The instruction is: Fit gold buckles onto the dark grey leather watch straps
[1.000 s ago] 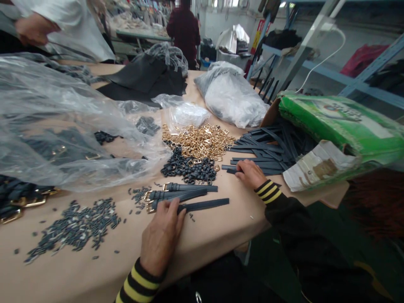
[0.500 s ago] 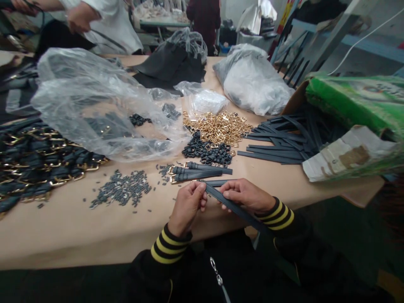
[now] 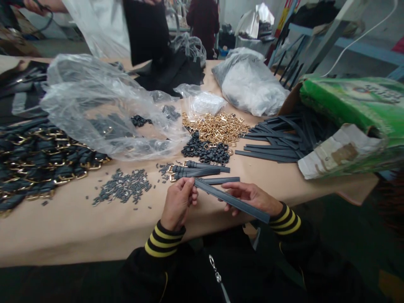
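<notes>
A dark strap [image 3: 233, 201] slants down to the right from my left hand [image 3: 179, 201], which pinches its upper end between thumb and fingers. My right hand [image 3: 252, 198] is loosely open around the strap's middle, its fingers apart; whether they touch it is hard to tell. Just beyond lie several finished-looking straps with gold buckles [image 3: 198, 170], and another strap [image 3: 221, 181] beside them. Behind these are a heap of small dark loops [image 3: 206, 149] and a pile of gold buckles [image 3: 217, 126].
Small dark pieces [image 3: 124, 187] are scattered left of my hands. Buckled straps [image 3: 47, 155] are heaped at far left, by a clear plastic bag [image 3: 104, 105]. Loose straps [image 3: 284, 134] spill from a green carton [image 3: 353, 101] on the right. Across the table a person [image 3: 97, 29] handles black sheet material [image 3: 147, 33].
My left hand has moved slightly left with the strap. My right hand has loosened and shifted right, and the strap's lower end now shows. The person opposite has lifted a black sheet.
</notes>
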A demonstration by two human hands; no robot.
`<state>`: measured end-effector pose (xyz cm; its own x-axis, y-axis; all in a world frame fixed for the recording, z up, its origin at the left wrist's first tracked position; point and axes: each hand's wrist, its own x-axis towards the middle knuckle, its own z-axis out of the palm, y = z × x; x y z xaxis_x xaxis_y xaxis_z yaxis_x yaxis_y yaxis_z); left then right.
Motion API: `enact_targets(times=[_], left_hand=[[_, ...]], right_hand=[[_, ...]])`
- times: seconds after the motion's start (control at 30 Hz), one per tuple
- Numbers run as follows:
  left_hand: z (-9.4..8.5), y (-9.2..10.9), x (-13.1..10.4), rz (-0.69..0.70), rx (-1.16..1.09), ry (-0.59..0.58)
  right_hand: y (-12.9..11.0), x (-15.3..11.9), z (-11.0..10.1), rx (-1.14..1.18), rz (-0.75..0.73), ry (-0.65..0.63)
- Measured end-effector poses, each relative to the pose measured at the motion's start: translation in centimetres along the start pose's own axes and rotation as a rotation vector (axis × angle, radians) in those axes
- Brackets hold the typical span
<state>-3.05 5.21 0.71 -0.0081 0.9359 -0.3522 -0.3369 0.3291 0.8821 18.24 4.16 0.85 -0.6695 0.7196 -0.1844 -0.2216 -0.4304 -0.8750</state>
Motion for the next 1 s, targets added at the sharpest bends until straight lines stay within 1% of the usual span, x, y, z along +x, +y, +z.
enact_targets(times=[0.07, 0.13, 0.17, 0.2, 0.23, 0.27, 0.3, 0.33, 0.37, 0.4, 0.43, 0.47, 0.53, 0.57, 0.6, 0.63, 0.73, 0.83, 0.9, 1.0], left_hand=[[0.1, 0.2, -0.2, 0.026, -0.029, 0.034], [0.2, 0.1, -0.9, 0.043, -0.018, 0.053], [0.3, -0.1, -1.4, 0.038, 0.019, 0.029], [0.4, -0.3, -2.1, 0.01, 0.079, -0.038], [0.5, -0.7, -2.9, -0.043, 0.156, -0.146], [0.7, -1.1, -3.8, -0.123, 0.248, -0.302], [0.8, -1.6, -4.6, -0.233, 0.339, -0.493], [1.0, -2.1, -5.3, -0.331, 0.416, -0.666], [1.1, -2.4, -5.8, -0.395, 0.486, -0.802], [1.3, -2.7, -6.0, -0.404, 0.538, -0.853], [1.4, -2.8, -5.9, -0.368, 0.571, -0.82], [1.5, -2.8, -5.6, -0.3, 0.581, -0.717], [1.5, -2.5, -4.2, -0.149, 0.529, -0.418], [1.5, -2.2, -3.3, -0.1, 0.477, -0.302], [1.5, -1.9, -2.4, -0.072, 0.42, -0.233], [1.5, -1.7, -1.6, -0.057, 0.364, -0.191], [1.6, -1.4, 0.0, -0.065, 0.234, -0.162], [1.9, -1.6, 0.5, -0.086, 0.144, -0.153], [2.0, -1.7, 0.5, -0.093, 0.099, -0.138], [1.9, -1.7, 0.4, -0.1, 0.069, -0.125]], right_hand=[[0.3, 0.2, 0.2, 0.077, -0.05, 0.093], [0.5, 0.5, 0.2, 0.135, -0.13, 0.275], [0.6, 0.7, 0.2, 0.145, -0.173, 0.386], [0.7, 0.9, 0.1, 0.138, -0.209, 0.496], [0.7, 1.1, 0.0, 0.108, -0.227, 0.592], [0.8, 1.3, -0.1, 0.059, -0.224, 0.657], [0.8, 1.5, -0.2, -0.003, -0.193, 0.681], [0.9, 1.7, -0.2, -0.064, -0.141, 0.667], [1.0, 1.8, -0.2, -0.116, -0.078, 0.625], [1.0, 1.9, 0.0, -0.159, -0.016, 0.571], [1.1, 1.9, 0.1, -0.197, 0.034, 0.517], [1.2, 1.9, 0.3, -0.232, 0.066, 0.473], [1.2, 1.9, 0.7, -0.307, 0.09, 0.415], [1.2, 1.9, 0.8, -0.345, 0.093, 0.388], [1.1, 1.9, 0.9, -0.379, 0.096, 0.354], [1.1, 1.9, 0.9, -0.408, 0.102, 0.316], [0.9, 2.0, 1.0, -0.462, 0.112, 0.214], [0.9, 2.2, 1.2, -0.465, 0.119, 0.162], [1.0, 2.4, 1.3, -0.402, 0.122, 0.162], [1.3, 2.7, 1.6, -0.185, 0.122, 0.235]])
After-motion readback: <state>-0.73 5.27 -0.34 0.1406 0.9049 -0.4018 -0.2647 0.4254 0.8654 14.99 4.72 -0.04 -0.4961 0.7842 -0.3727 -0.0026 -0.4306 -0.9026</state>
